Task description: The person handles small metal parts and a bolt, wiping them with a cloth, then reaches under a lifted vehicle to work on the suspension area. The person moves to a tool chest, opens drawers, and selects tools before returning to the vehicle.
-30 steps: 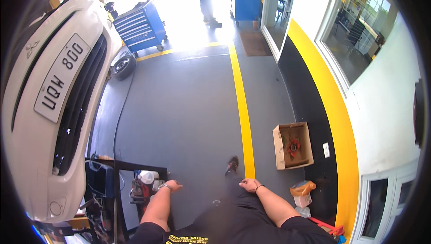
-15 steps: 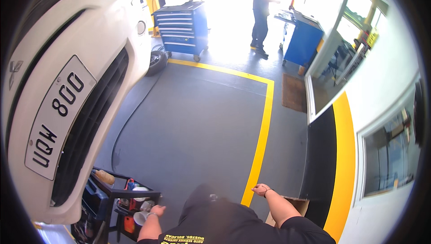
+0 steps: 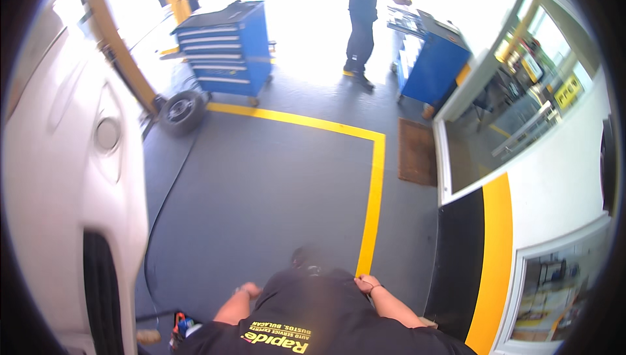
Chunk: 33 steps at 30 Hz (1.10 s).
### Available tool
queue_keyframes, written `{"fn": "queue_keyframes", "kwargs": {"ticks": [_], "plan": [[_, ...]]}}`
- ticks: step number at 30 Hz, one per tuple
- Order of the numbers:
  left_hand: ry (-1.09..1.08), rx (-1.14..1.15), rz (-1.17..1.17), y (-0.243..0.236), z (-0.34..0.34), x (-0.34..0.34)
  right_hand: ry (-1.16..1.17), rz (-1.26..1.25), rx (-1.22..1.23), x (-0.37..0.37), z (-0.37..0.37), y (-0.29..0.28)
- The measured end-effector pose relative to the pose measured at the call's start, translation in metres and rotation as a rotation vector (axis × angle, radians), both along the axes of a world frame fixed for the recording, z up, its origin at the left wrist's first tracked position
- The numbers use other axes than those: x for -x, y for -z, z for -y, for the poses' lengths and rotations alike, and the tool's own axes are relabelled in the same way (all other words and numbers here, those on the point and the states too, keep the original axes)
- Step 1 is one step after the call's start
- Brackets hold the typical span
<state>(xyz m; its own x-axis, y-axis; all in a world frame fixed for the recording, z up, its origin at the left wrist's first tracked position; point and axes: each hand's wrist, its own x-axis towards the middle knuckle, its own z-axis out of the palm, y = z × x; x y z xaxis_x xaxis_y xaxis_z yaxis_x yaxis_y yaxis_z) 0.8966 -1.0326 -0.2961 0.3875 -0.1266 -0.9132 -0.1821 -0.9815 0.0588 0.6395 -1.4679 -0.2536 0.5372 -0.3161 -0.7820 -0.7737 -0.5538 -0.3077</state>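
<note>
My left hand (image 3: pixel 248 289) hangs at the left side of my black shirt (image 3: pixel 313 303). Its fingers are smeared by motion and partly hidden against the shirt, and nothing can be made out in it. On the other side, my right hand (image 3: pixel 367 283) is closed beside the shirt, with a dark band at the wrist. Whatever it may hold cannot be seen. Beneath it the yellow floor line (image 3: pixel 373 224) runs along the grey floor.
A white car (image 3: pixel 52 179) stands at left. Beyond lie a wheel (image 3: pixel 182 113) and a blue tool cabinet (image 3: pixel 225 51). A person (image 3: pixel 362 22) stands by another blue cabinet (image 3: pixel 433 61). A dark hose (image 3: pixel 163 205) crosses the floor; a brown doormat (image 3: pixel 417 151) lies by the glass door.
I have moved forward past the car's front; its number plate and most of the tool cart have left view. My left hand has come closer to my body. The standing person's arm reaches further forward.
</note>
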Motion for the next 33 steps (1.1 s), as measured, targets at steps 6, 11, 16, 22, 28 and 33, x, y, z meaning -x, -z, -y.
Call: {"fn": "queue_keyframes", "kwargs": {"ticks": [6,11,16,22,28,33], "plan": [[-0.029,0.633,0.542,-0.102,0.356,-0.367,0.483,0.204,-0.018,-0.108,0.142,-0.023],[-0.168,1.047,0.526,-0.152,0.56,-0.496,0.59,0.056,0.064,-0.154,0.254,0.035],[0.16,0.754,0.446,-0.095,0.597,-0.478,0.535,-0.188,-0.048,-0.203,0.352,0.052],[-0.047,0.131,0.136,-0.014,0.498,-0.431,0.557,-0.031,-0.017,-0.304,0.506,0.014],[-0.19,-0.225,-0.025,-0.012,0.503,-0.502,0.401,-0.079,0.05,-0.432,0.669,0.026],[-0.038,-0.065,0.048,0.009,0.659,-0.66,0.516,0.066,0.006,-0.571,0.778,0.025]]}}
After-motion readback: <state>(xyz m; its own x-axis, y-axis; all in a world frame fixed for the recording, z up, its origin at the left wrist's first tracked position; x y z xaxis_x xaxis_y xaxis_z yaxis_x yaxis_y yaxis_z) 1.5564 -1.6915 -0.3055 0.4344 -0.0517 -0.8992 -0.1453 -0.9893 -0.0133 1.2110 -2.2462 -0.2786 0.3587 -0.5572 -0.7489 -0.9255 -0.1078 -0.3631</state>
